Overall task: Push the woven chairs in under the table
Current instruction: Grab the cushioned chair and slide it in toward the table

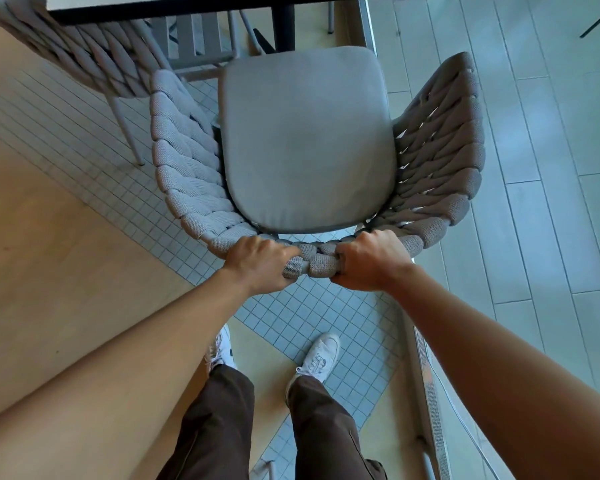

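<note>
A grey woven chair (pixel 187 174) with a grey seat cushion (pixel 309 140) stands right in front of me, seen from above. My left hand (pixel 257 265) and my right hand (pixel 368 261) both grip the top of its woven backrest, close together. The table (pixel 160 10) lies at the top of the view, its dark leg (pixel 283 27) just beyond the cushion's front edge. The seat is still out from under the tabletop. A second woven chair (pixel 94 57) sits at the upper left, partly under the table.
My feet in white sneakers (pixel 317 358) stand on small square tiles behind the chair. A metal track or threshold (pixel 426 375) runs along the right, with grey plank flooring beyond it. Tan flooring lies to the left.
</note>
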Available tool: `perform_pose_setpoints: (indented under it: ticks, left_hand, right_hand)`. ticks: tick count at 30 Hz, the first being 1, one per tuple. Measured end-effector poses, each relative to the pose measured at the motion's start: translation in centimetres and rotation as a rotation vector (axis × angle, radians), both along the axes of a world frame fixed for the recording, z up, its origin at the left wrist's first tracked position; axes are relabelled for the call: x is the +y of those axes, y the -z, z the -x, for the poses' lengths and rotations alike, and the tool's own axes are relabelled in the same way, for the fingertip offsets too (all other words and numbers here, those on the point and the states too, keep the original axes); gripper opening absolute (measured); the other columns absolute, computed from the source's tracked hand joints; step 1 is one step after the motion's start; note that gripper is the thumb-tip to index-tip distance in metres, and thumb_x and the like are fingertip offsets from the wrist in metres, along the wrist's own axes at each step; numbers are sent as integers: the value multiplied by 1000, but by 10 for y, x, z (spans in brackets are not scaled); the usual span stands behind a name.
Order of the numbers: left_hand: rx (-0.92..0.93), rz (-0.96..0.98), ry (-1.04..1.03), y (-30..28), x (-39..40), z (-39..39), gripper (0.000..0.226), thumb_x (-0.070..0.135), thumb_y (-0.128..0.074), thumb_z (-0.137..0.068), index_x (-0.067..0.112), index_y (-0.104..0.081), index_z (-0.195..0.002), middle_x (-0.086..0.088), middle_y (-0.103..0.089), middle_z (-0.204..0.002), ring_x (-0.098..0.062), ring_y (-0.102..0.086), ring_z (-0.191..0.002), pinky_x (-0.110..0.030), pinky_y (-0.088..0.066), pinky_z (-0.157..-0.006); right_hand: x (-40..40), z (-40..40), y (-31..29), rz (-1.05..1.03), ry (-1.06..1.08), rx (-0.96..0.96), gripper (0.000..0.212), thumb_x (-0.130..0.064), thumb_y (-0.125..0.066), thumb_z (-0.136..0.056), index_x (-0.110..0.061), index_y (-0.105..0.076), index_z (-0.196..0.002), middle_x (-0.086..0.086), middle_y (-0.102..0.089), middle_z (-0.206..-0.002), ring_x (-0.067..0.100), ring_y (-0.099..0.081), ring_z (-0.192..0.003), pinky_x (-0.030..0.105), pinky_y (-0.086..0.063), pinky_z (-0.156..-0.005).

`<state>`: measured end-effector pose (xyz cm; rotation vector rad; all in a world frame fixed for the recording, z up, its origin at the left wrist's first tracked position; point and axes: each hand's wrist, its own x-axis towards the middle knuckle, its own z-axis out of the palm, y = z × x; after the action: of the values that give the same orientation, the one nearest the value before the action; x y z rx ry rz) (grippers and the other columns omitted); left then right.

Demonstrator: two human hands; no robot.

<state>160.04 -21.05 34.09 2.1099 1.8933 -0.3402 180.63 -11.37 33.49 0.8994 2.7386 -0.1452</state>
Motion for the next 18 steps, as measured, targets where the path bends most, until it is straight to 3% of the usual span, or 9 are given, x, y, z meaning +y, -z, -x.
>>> perform_pose_setpoints:
  ticks: [9, 11, 13, 15, 18]
  left_hand:
    - [-24, -7, -55, 1, -4, -9, 49, 61, -64, -83, 39, -60, -127, 2, -74, -106, -29, -70, -97, -36, -51, -77]
    - [-81, 51, -79, -4, -2, -7, 51, 63, -64, -84, 42, -57, -130, 3, -72, -115, -29, -68, -104, -37, -50, -81]
    - [-137, 117, -87, -15, -1, -1, 55, 64, -63, -84, 43, -54, -134, 5, -69, -122, -27, -65, -111, -38, -49, -85]
    - [-158, 121, -85, -32, -4, 5, 57, 67, -61, -85, 42, -54, -136, 7, -68, -124, -23, -63, -114, -39, -49, -88]
    - [-169, 49, -104, -57, -15, 18, 62, 72, -52, -89, 36, -54, -140, 7, -61, -138, -22, -52, -132, -42, -43, -107]
  right_hand:
    - [-1, -7, -1, 66, 58, -54, 46, -68, -60, -75, -28, -68, -94, -5, -71, -86, 28, -70, -81, 33, -51, -68]
    - [0, -6, -7, 155, 73, -94, 62, -84, -54, -72, -31, -65, -102, -7, -71, -97, 25, -70, -90, 35, -51, -70]
    - [1, -2, -20, 301, 95, -170, 93, -102, -36, -65, -37, -56, -129, -7, -66, -128, 24, -65, -113, 42, -51, -86]
    - [-1, 4, -40, 393, 117, -214, 122, -108, -23, -60, -34, -32, -156, -6, -41, -159, 24, -47, -139, 48, -41, -107]
    - [-6, 19, -69, 401, 92, -213, 126, -108, -17, -59, -34, -17, -161, -3, -25, -167, 23, -30, -150, 53, -25, -119]
